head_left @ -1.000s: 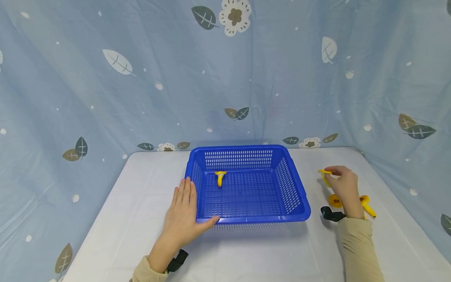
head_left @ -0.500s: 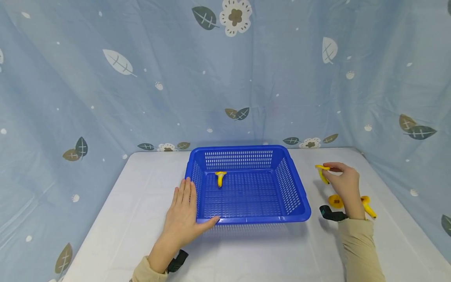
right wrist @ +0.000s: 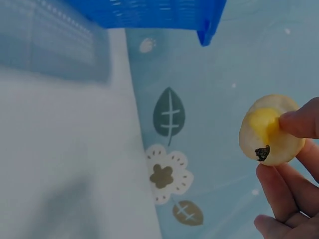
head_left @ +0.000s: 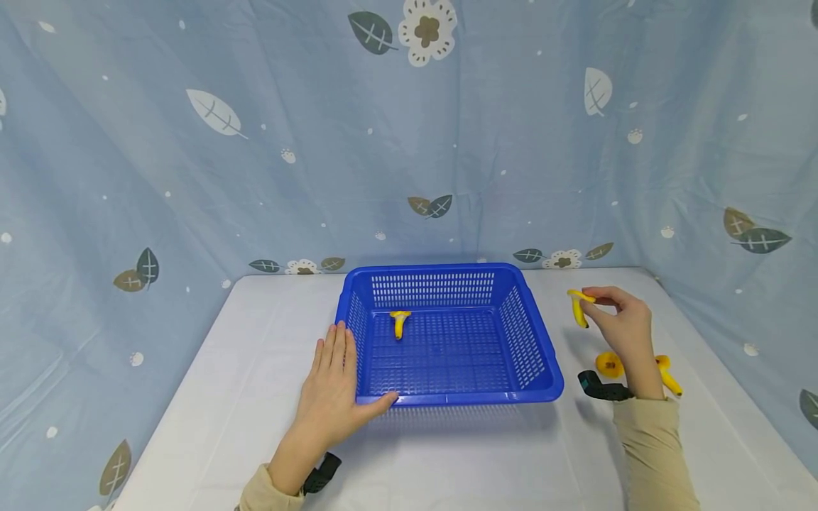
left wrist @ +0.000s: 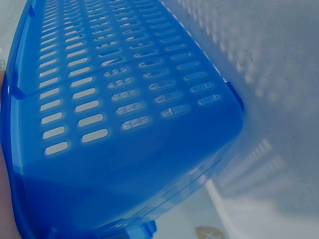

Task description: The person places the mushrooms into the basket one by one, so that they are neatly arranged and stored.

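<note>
My right hand (head_left: 623, 323) pinches a yellow mushroom (head_left: 580, 309) by its cap, above the table right of the basket. The right wrist view shows the mushroom's pale cap underside and its yellow stem (right wrist: 263, 124) with a dark tip, thumb and fingers at the cap's edge. A blue perforated basket (head_left: 447, 399) stands mid-table, with another yellow mushroom (head_left: 399, 324) inside near its left wall. At the basket's front left corner rests my left hand (head_left: 329, 397), fingers straight along the left rim and thumb along the front rim. Its wrist view is filled by the basket's outer wall (left wrist: 99, 179).
Behind my right wrist lie more yellow mushrooms, one cap-up (head_left: 609, 364) and one on its side (head_left: 669, 376), partly hidden by the arm. A white cloth (head_left: 268, 333) covers the table. A patterned blue curtain (head_left: 319, 177) hangs behind and at both sides.
My right hand has moved slightly up and away from me with the mushroom, which has tilted so its stem shows more. The left hand and basket have stayed put.
</note>
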Motion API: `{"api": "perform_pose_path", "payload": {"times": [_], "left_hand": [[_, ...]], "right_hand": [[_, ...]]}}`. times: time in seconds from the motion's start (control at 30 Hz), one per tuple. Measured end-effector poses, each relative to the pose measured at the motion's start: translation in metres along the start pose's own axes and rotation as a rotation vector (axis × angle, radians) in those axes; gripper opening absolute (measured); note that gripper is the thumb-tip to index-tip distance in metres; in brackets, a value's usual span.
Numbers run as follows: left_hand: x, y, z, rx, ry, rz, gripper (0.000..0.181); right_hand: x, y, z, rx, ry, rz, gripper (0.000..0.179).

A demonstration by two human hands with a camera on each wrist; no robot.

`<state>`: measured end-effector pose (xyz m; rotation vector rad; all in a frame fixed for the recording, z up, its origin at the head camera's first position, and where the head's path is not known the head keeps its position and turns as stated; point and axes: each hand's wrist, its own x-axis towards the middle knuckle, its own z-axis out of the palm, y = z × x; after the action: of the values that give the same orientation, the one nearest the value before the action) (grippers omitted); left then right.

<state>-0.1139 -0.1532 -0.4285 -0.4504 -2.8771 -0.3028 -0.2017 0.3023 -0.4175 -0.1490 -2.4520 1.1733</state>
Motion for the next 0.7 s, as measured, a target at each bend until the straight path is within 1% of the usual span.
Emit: {"api": "perform_pose_path", "payload": {"times": [0.1,0.23,0.33,0.47,0.7], "left_hand": [[0.000,0.000,0.000,0.003,0.000,-0.002,0.123],[0.000,0.000,0.000,0.011,0.000,-0.004,0.123],[0.000,0.000,0.000,0.013,0.003,-0.002,0.123],[0.000,0.001,0.000,0.009,0.003,-0.002,0.123],[0.000,0.000,0.001,0.007,-0.004,-0.006,0.124]], "right_hand": [[0.000,-0.002,0.000,0.043,-0.002,-0.023,0.029],[0.000,-0.007,-0.001,0.064,-0.005,-0.041,0.027],[-0.001,-0.011,-0.001,0.078,0.000,-0.046,0.026],[-0.003,-0.016,-0.002,0.128,0.006,-0.055,0.024],[-0.005,-0.026,-0.003,0.206,0.002,-0.121,0.019]]}}
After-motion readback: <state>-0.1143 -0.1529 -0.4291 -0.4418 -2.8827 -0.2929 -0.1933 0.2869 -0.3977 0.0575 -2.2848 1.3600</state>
